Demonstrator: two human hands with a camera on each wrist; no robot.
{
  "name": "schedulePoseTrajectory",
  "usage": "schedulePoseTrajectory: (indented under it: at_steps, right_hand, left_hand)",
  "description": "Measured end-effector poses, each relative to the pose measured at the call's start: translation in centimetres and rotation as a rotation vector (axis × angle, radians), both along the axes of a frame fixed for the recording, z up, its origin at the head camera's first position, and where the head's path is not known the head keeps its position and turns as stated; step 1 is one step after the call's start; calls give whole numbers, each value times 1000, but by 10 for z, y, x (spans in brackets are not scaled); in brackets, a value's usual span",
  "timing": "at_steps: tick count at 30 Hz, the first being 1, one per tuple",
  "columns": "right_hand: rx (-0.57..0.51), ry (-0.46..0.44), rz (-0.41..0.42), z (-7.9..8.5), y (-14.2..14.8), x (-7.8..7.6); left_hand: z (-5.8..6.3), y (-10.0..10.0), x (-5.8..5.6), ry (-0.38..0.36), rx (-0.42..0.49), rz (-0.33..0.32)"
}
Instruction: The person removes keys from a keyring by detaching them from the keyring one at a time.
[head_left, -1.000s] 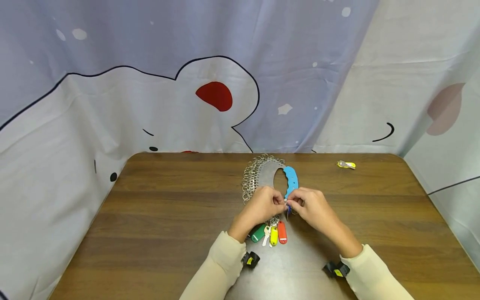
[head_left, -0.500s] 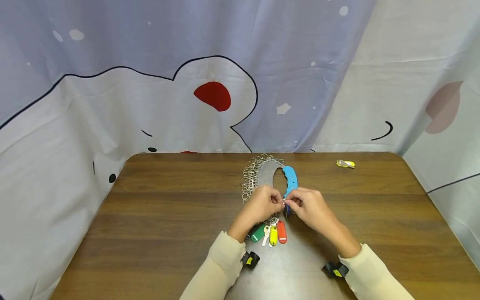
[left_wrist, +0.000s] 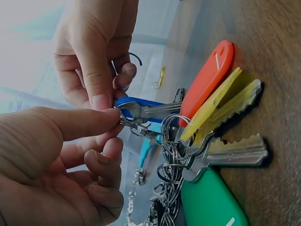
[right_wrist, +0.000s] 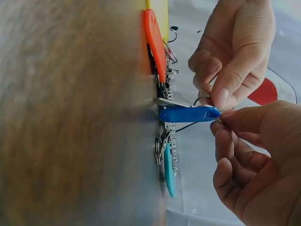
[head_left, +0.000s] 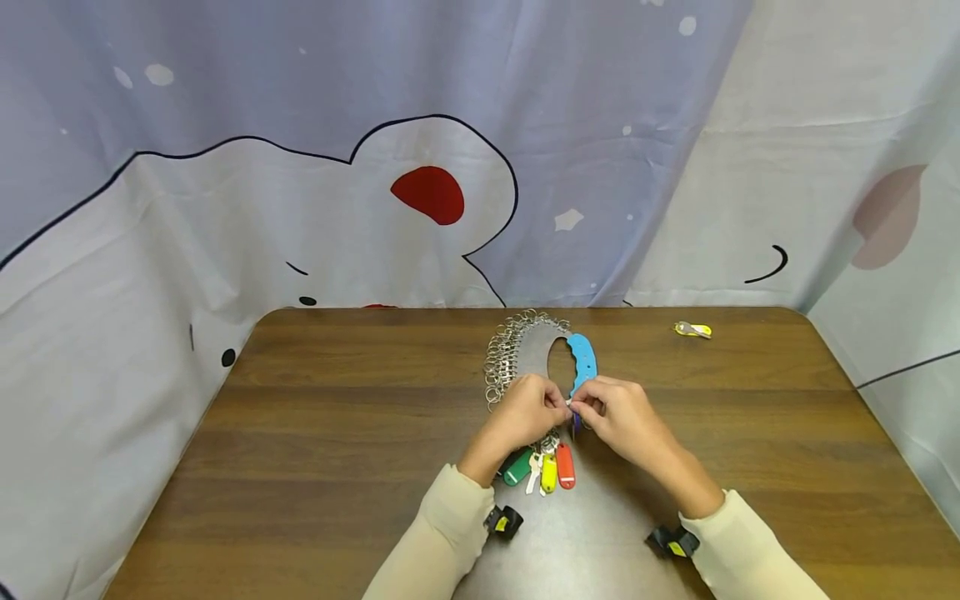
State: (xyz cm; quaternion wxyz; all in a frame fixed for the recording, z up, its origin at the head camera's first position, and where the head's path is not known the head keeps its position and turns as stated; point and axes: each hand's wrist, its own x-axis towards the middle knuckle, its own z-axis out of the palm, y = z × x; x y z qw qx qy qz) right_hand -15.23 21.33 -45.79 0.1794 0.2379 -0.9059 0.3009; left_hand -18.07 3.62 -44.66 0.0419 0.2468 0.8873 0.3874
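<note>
My left hand (head_left: 528, 408) and right hand (head_left: 622, 412) meet fingertip to fingertip beside a grey crescent plate (head_left: 534, 346) with a blue handle (head_left: 583, 362) and metal rings (head_left: 495, 362) along its outer edge. Both pinch at a small metal ring, mostly hidden by the fingertips. From there hang a blue key tag (right_wrist: 188, 114) and a silver key (left_wrist: 160, 109). Close by, a red tag (head_left: 566, 467), a yellow tag (head_left: 549, 472), a green tag (head_left: 517, 468) and silver keys (left_wrist: 237, 153) hang off the rings and rest on the table.
On the brown wooden table (head_left: 337, 433), a yellow tag with a key (head_left: 692, 330) lies at the far right. A printed curtain (head_left: 300, 217) hangs behind the table's back edge.
Both hands stay at the same spot, with only slight finger shifts at the ring. The blue tag turns a little beneath them.
</note>
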Motion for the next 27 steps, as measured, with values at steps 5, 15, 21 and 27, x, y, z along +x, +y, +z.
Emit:
schedulePoseTrajectory:
  at_steps: [5, 15, 21, 27]
  right_hand:
    - [19, -1, -50, -1, 1, 1]
    - [0, -12, -15, -3, 0, 0]
    - [21, 9, -62, -3, 1, 0]
    - [34, 21, -117, 2, 4, -1]
  left_hand:
    - [-1, -1, 0, 12, 16, -21]
    - [-1, -2, 0, -11, 13, 16]
    - [-2, -1, 1, -21, 23, 0]
    - [-1, 0, 2, -8, 26, -16]
